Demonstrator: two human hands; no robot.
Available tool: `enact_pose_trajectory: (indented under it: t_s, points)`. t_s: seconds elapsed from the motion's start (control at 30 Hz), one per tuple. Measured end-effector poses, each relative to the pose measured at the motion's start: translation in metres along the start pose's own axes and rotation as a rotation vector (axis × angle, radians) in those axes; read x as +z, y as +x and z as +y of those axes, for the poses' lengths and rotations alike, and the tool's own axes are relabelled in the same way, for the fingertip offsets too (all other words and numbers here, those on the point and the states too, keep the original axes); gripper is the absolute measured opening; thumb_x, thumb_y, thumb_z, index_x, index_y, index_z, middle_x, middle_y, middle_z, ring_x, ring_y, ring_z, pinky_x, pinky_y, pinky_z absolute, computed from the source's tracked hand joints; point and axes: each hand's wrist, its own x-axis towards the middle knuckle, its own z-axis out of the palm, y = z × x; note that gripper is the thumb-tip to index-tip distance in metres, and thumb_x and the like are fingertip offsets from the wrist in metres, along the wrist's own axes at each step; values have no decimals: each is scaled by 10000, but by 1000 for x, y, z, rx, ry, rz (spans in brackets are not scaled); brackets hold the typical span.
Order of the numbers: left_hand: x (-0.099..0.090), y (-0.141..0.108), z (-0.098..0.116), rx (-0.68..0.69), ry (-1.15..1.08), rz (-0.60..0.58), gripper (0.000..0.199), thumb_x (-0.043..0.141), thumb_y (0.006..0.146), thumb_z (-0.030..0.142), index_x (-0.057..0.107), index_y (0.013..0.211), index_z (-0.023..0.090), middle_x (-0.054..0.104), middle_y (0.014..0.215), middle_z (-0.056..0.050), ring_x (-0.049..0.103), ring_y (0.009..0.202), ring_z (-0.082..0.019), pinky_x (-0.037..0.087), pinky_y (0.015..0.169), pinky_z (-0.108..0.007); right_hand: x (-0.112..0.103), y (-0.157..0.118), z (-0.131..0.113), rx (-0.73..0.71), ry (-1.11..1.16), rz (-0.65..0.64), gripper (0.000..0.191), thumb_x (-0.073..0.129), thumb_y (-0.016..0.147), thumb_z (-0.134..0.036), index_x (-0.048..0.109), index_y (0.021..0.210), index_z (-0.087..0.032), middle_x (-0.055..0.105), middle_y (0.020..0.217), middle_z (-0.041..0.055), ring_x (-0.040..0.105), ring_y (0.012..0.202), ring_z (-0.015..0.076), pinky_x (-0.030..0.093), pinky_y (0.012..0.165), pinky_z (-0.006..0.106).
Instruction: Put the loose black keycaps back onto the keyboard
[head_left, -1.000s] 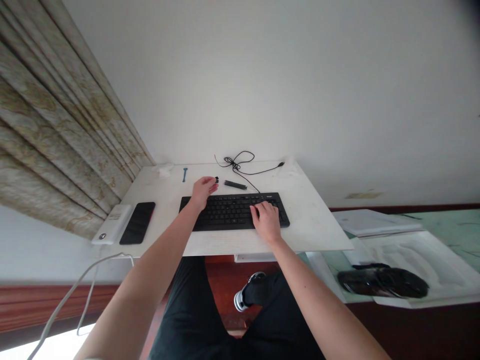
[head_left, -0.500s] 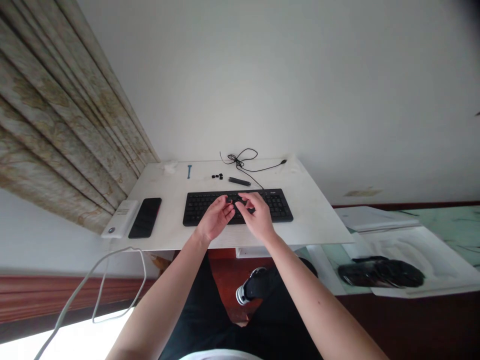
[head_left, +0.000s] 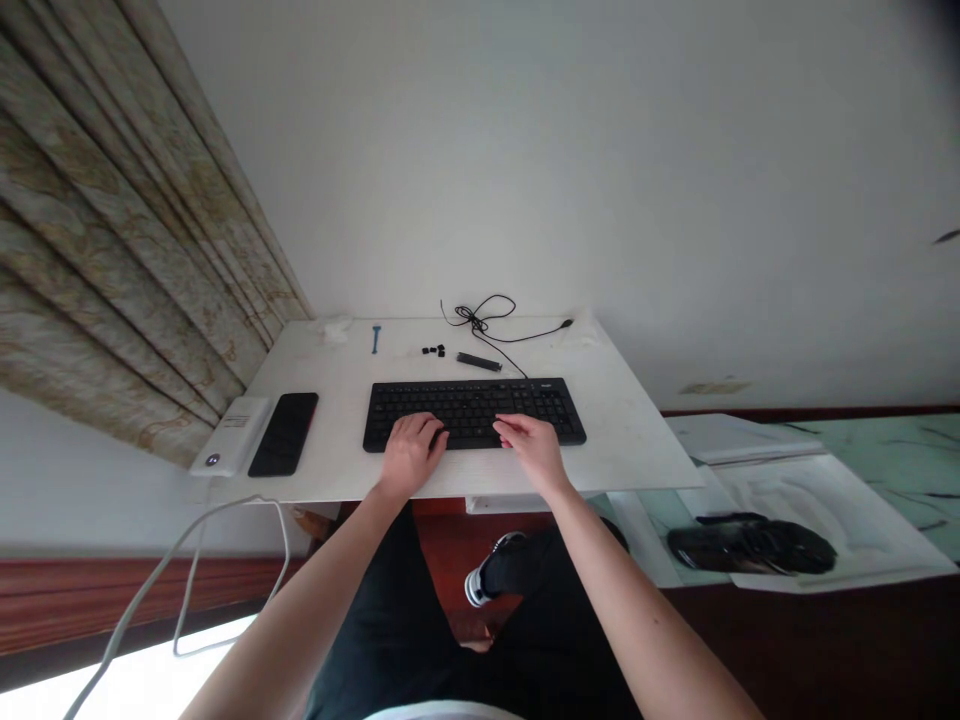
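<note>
A black keyboard [head_left: 465, 400] lies on the white table [head_left: 622, 440] in front of me. My left hand [head_left: 412, 450] rests palm down on its lower left part, fingers spread over the keys. Over the lower right part is my right hand [head_left: 529, 445], thumb and fingertips pressed together; whatever they pinch is too small to make out. Behind the keyboard sit several small black keycaps [head_left: 433, 350], a dark grey strip [head_left: 478, 361] and a blue tool [head_left: 376, 339]. The keyboard's black cable [head_left: 480, 325] is coiled near the wall.
A black phone [head_left: 283, 434] and a white box [head_left: 231, 437] are at the table's left. A pale cable [head_left: 187, 540] loops below the left front edge. At the right, a lower surface holds white packaging [head_left: 862, 510] and a shiny black object [head_left: 752, 545].
My hands have moved apart and down from the middle of the keyboard. The left has turned palm down onto the keys at the left; the right has shifted right.
</note>
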Motion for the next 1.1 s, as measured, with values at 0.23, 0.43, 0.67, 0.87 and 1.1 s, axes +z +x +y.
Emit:
enact_pose_trajectory:
  t_s: [0.23, 0.43, 0.67, 0.87, 1.1]
  points:
    - [5, -1, -8, 182, 245, -92, 290, 542, 933, 355, 664, 1147, 203, 642, 1220, -144, 565, 1186, -303, 376, 1083, -506, -28, 40, 6, 103, 101, 5, 304, 808, 672, -390, 739, 832, -141, 720, 702, 56, 657, 583, 148, 584, 590, 297]
    - [6, -1, -9, 186, 213, -96, 297, 534, 938, 347, 666, 1160, 200, 657, 1214, -144, 559, 1212, -314, 370, 1091, -524, -4, 68, -20, 28, -200, -237, 148, 708, 779, -285, 753, 826, -153, 695, 661, 28, 604, 560, 122, 483, 508, 228]
    - [7, 0, -11, 173, 188, -82, 288, 531, 936, 334, 674, 1156, 216, 666, 1212, -136, 569, 1209, -311, 377, 1095, -529, 28, 99, -30, -115, -563, -464, 62, 708, 768, -201, 765, 754, -180, 732, 739, 33, 636, 684, 148, 480, 686, 259]
    - [7, 0, -13, 166, 146, -86, 284, 537, 931, 327, 677, 1154, 221, 665, 1212, -136, 565, 1212, -314, 366, 1103, -541, 35, 111, -31, -40, -639, -525, 37, 742, 708, -191, 755, 673, -190, 701, 642, 13, 623, 632, 153, 457, 624, 253]
    - [7, 0, -13, 159, 142, -100, 295, 528, 936, 331, 674, 1161, 208, 658, 1229, -142, 561, 1217, -315, 353, 1111, -540, 46, 123, -48, 203, -767, -514, 160, 823, 630, -193, 706, 735, -164, 565, 454, -22, 524, 446, 128, 402, 478, 248]
